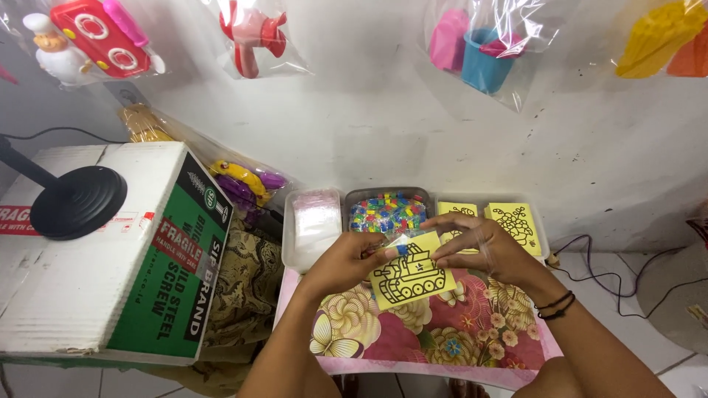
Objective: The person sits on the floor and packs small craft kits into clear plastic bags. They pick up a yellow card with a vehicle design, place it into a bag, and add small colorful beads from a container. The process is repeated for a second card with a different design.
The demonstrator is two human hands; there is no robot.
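Both hands meet over a small table (413,365) covered with a floral cloth, and between them they hold a yellow card (410,278) printed with a black outline of a tank. The left hand (345,259) pinches the card's upper left corner between thumb and fingers, which appears to steady it; the right hand (483,247) is closed lightly on the upper right edge, with what looks like a thin clear sleeve or film at the fingertips, though the picture does not show this plainly. The card is tilted, its lower edge just above the cloth, so the printed face stays turned toward the person. Behind the card, along the table's far edge, stands a row of shallow trays: a white tray (316,221) to the left, a tray of small coloured pieces (389,212) directly behind, and a tray with more yellow cards (516,221) to the right, all within short reach. Left of the table sits a large cardboard box (96,258) bearing a black round lamp base (77,200), close against that side. Right of the table the floor shows cables (601,276), with more open room there. Bagged toys (251,29) hang on the wall above.
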